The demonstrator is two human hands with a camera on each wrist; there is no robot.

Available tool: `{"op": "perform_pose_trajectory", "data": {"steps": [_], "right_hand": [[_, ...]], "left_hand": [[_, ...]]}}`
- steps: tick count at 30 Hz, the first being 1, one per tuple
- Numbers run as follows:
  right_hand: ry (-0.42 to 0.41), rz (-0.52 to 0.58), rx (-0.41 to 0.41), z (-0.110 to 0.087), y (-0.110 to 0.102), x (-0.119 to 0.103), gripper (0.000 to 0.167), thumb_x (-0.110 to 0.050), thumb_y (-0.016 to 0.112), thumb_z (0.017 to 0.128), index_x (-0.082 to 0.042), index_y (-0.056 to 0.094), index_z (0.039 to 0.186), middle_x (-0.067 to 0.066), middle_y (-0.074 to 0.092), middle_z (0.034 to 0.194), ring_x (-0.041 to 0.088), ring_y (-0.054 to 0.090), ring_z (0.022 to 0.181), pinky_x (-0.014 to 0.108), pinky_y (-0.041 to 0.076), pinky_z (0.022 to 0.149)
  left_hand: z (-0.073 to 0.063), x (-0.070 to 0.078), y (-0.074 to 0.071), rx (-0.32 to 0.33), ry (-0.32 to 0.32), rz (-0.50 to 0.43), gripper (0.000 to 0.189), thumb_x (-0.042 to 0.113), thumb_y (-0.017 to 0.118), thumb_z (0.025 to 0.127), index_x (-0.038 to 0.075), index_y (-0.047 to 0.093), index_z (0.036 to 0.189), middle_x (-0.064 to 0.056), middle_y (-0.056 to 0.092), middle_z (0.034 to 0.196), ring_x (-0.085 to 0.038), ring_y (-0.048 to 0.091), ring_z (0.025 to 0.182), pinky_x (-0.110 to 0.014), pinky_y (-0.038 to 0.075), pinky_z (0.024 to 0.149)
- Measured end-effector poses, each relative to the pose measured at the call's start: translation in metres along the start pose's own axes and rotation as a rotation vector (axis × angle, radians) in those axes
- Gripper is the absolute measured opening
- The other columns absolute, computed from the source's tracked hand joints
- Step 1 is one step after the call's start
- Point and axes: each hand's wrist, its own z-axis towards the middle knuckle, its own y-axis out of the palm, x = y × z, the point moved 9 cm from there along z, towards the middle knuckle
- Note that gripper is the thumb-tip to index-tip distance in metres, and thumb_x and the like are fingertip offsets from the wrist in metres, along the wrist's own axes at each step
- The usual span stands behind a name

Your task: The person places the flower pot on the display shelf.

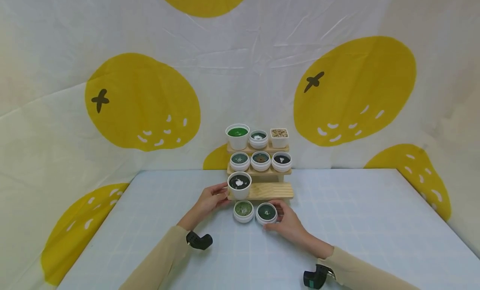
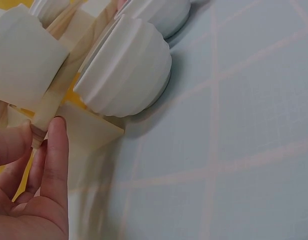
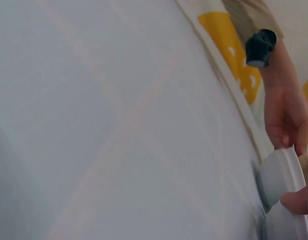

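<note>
A three-tiered wooden stand [image 1: 271, 191] holds small white pots and bowls. In the head view my left hand [image 1: 210, 200] is at the left end of its lowest step; the left wrist view shows the thumb and fingers pinching the board's end [image 2: 47, 107]. Just above that hand sits a white cup [image 1: 239, 189] with dark contents and a white figure. On the table before the stand, my right hand [image 1: 289, 224] grips a small white bowl [image 1: 266, 213] of dark green between thumb and fingers. Beside it on the left stands a bowl [image 1: 243, 211] with lighter green contents.
The middle tier carries several round bowls, among them one with a brownish centre [image 1: 260, 160]. On top stand a cup of bright green [image 1: 238, 136], a round bowl [image 1: 258, 139] and a square pot [image 1: 279, 138]. Behind the pale checked table [image 1: 150, 223] hangs a fruit-patterned cloth [image 1: 240, 65].
</note>
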Motion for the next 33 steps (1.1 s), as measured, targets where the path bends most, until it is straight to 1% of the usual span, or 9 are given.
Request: {"op": "perform_pose_trajectory", "data": {"steps": [4,8,12,18,20,25,30,33], "right_hand": [[-0.010,0.016,0.000,0.000,-0.002,-0.001,0.068,0.004,0.086,0.059,-0.001,0.056,0.120,0.014,0.060,0.117,0.024,0.059,0.104,0.018,0.054,0.077],[-0.025,0.011,0.001,-0.003,-0.005,-0.004,0.067,0.003,0.086,0.060,0.000,0.056,0.120,0.015,0.061,0.116,0.023,0.060,0.101,0.019,0.054,0.078],[-0.027,-0.010,-0.006,-0.005,-0.007,-0.007,0.066,-0.002,0.086,0.062,-0.002,0.056,0.121,0.012,0.061,0.116,0.019,0.059,0.099,0.019,0.053,0.080],[-0.045,-0.052,-0.021,-0.006,-0.013,-0.013,0.067,-0.008,0.087,0.063,-0.006,0.057,0.123,0.008,0.061,0.117,0.018,0.058,0.102,0.021,0.053,0.085],[-0.059,-0.069,-0.021,-0.006,-0.015,-0.016,0.068,-0.011,0.088,0.063,-0.007,0.057,0.123,0.007,0.061,0.117,0.018,0.059,0.103,0.021,0.054,0.086],[-0.137,-0.104,-0.016,-0.005,-0.022,-0.030,0.068,-0.015,0.088,0.064,-0.006,0.056,0.124,0.009,0.063,0.117,0.022,0.060,0.104,0.025,0.056,0.088],[-0.142,-0.113,0.014,-0.003,-0.031,-0.038,0.068,-0.016,0.088,0.066,-0.008,0.056,0.125,0.009,0.063,0.118,0.021,0.060,0.104,0.026,0.056,0.088],[-0.150,-0.123,0.022,0.000,-0.035,-0.043,0.067,-0.017,0.087,0.067,-0.010,0.055,0.126,0.007,0.062,0.119,0.021,0.060,0.104,0.029,0.056,0.089]], "left_hand": [[0.000,0.002,0.001,0.005,-0.005,0.005,0.044,0.001,0.053,0.095,0.000,0.048,0.139,-0.021,0.056,0.124,-0.014,0.063,0.088,-0.033,0.059,0.087],[0.000,0.001,0.000,0.012,-0.009,0.006,0.044,0.001,0.054,0.095,0.001,0.048,0.139,-0.020,0.057,0.123,-0.013,0.063,0.087,-0.033,0.059,0.087],[0.000,0.001,0.000,0.007,-0.002,0.011,0.044,0.002,0.054,0.096,0.001,0.048,0.139,-0.021,0.057,0.124,-0.013,0.064,0.088,-0.033,0.059,0.087],[0.001,-0.001,0.000,-0.001,-0.004,0.014,0.045,0.002,0.054,0.095,0.002,0.048,0.140,-0.021,0.056,0.125,-0.014,0.064,0.088,-0.031,0.059,0.086],[0.001,-0.001,-0.001,0.003,-0.005,0.009,0.045,0.001,0.054,0.095,0.002,0.048,0.139,-0.020,0.056,0.124,-0.014,0.064,0.088,-0.031,0.059,0.085],[0.000,0.001,-0.001,0.006,0.005,0.000,0.045,0.001,0.054,0.095,0.000,0.048,0.139,-0.021,0.056,0.123,-0.013,0.064,0.088,-0.031,0.060,0.085],[-0.001,0.001,0.000,-0.001,0.005,0.000,0.045,0.001,0.054,0.095,0.000,0.047,0.140,-0.021,0.056,0.125,-0.012,0.064,0.089,-0.031,0.059,0.086],[-0.001,0.001,0.000,-0.004,0.017,0.007,0.045,0.000,0.053,0.095,-0.001,0.046,0.140,-0.022,0.055,0.126,-0.012,0.064,0.089,-0.032,0.059,0.087]]}}
